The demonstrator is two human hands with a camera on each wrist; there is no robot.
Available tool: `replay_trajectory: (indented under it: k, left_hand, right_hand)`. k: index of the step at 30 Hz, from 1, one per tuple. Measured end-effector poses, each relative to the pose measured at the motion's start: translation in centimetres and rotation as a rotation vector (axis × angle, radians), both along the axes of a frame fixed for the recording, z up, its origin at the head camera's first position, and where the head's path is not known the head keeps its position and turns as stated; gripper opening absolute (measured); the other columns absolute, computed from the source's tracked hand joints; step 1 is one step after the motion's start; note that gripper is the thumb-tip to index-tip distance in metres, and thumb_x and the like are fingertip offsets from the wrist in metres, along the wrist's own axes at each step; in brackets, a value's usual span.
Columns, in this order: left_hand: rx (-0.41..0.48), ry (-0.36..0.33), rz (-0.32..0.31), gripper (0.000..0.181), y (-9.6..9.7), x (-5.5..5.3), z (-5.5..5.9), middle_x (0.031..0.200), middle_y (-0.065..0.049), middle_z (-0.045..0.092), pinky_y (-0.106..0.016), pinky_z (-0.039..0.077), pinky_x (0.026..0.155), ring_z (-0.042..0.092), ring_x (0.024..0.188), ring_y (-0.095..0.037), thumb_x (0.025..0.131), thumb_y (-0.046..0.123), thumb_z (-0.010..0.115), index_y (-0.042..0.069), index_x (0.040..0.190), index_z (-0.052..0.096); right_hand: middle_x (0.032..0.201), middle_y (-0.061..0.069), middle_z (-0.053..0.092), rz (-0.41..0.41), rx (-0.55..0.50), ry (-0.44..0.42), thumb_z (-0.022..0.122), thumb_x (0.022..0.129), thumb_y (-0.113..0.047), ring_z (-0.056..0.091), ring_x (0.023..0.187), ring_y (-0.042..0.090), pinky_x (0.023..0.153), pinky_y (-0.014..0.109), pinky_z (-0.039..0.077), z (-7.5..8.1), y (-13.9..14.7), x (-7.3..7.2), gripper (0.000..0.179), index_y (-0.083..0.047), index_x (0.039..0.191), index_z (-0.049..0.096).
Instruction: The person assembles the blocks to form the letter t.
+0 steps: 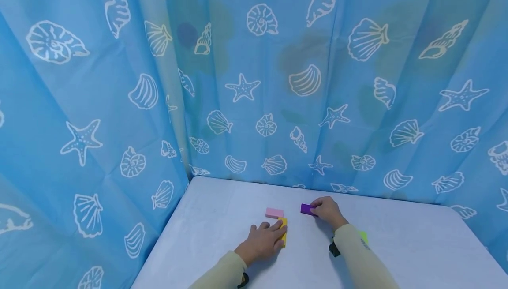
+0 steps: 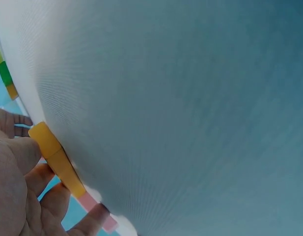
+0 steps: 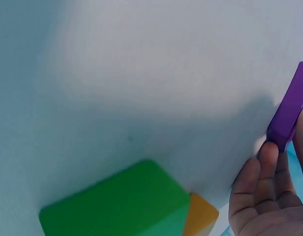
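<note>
Cream sleeves [image 1: 367,256] come nearest the camera on my head feed, with a dark strap [image 1: 334,249] at the right wrist. From where I sit, I have the left hand [image 1: 262,241] with its fingers spread, touching the yellow block [image 1: 284,238] without closing around it. That block lies on the white tabletop [image 1: 416,245], along the left hand's right side; my left wrist view shows a seam across it, and I can't tell whether it is one piece or two. Just ahead of the left hand, the pink block [image 1: 274,212] appears to meet the yellow block's far end.

I see the right hand [image 1: 328,212] pinching the purple block [image 1: 305,208] by one end between thumb and fingers, a gap away from the pink block; whether it touches the tabletop, I can't tell. Nearer the person than the right hand, the lime block [image 1: 364,237] shows partly behind the sleeve. My wrist views add the green block [image 3: 117,201] and the orange block [image 3: 200,216] touching it. Beyond both hands, I get a blue curtain [image 1: 274,77] with white shells and starfish
</note>
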State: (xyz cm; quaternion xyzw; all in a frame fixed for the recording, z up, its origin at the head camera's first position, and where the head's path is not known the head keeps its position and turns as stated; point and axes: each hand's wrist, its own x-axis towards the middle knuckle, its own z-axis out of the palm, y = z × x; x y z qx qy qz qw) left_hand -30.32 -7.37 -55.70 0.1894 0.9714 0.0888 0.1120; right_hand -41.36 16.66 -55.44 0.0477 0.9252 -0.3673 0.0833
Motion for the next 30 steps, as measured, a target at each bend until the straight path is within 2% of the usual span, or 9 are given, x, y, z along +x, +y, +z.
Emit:
replay_trajectory:
  k: [9, 15, 20, 30]
  left_hand:
    - [-0.004, 0.022, -0.001, 0.051, -0.1, -0.4, 0.4, 0.160, 0.016, 0.031, -0.065, 0.033, 0.110, 0.039, 0.142, -0.030, 0.101, 0.049, 0.047, 0.041, 0.151, 0.037]
    - [-0.001, 0.013, -0.004, 0.052, 0.0, -0.3, 0.5, 0.160, 0.016, 0.031, -0.065, 0.033, 0.110, 0.039, 0.142, -0.030, 0.101, 0.050, 0.047, 0.042, 0.151, 0.036]
    - [0.002, -0.003, 0.003, 0.051, -0.1, -0.2, 0.4, 0.160, 0.016, 0.031, -0.065, 0.032, 0.110, 0.039, 0.143, -0.030, 0.101, 0.050, 0.047, 0.042, 0.151, 0.037]
    - [-0.009, 0.010, -0.013, 0.051, 0.1, 0.4, 0.3, 0.160, 0.015, 0.032, -0.064, 0.035, 0.109, 0.041, 0.141, -0.029, 0.102, 0.048, 0.046, 0.039, 0.151, 0.038]
  right_hand:
    - [0.112, 0.018, 0.067, 0.026, 0.007, 0.025, 0.070, 0.091, -0.009, 0.059, 0.103, 0.033, 0.096, 0.050, 0.051, 0.6, -1.9, 0.1, 0.023, -0.002, 0.112, 0.073]
    - [0.109, 0.015, 0.068, 0.026, -0.002, 0.024, 0.071, 0.090, -0.011, 0.059, 0.101, 0.030, 0.095, 0.049, 0.052, 0.6, -3.0, 0.3, 0.020, -0.004, 0.109, 0.074]
    - [0.110, 0.014, 0.068, 0.056, -0.004, 0.026, 0.071, 0.090, -0.012, 0.059, 0.102, 0.029, 0.095, 0.049, 0.052, 0.3, -3.6, 0.6, 0.020, -0.006, 0.109, 0.074]
    - [0.112, 0.015, 0.068, 0.049, -0.006, 0.011, 0.072, 0.090, -0.014, 0.059, 0.102, 0.030, 0.096, 0.049, 0.052, 0.0, -3.9, 1.1, 0.024, -0.005, 0.112, 0.073]
